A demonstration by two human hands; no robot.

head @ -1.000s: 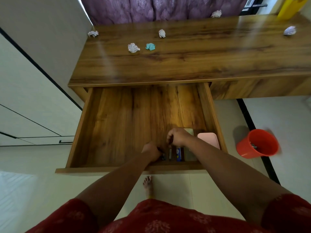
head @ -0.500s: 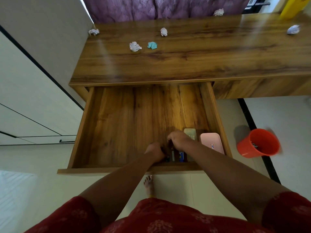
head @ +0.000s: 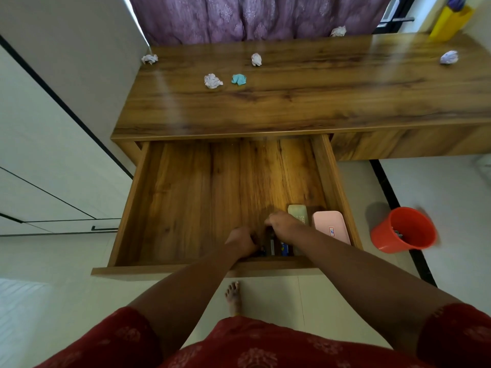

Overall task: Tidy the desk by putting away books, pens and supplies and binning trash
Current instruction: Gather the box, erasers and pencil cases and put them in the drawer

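Observation:
The desk drawer (head: 186, 203) is pulled fully open. Both my hands are inside it at the front right. My left hand (head: 240, 241) is curled over the near ends of several pens and small supplies (head: 273, 247) lying against the drawer's front wall. My right hand (head: 283, 225) curls over their far ends. A green case (head: 299, 213) and a pink case (head: 329, 229) lie just right of my right hand. On the desk top (head: 318, 102) sit several crumpled white paper balls (head: 212, 81) and one teal paper ball (head: 238, 79).
A red bin (head: 403, 231) stands on the floor right of the drawer, with something small inside. A yellow object (head: 451, 22) stands at the desk's far right corner. White cupboard doors (head: 53, 155) are on the left. My bare foot (head: 233, 297) is under the drawer front.
Both hands stay at the drawer's front right, shifting only slightly over the pens. More of the green and pink cases shows now.

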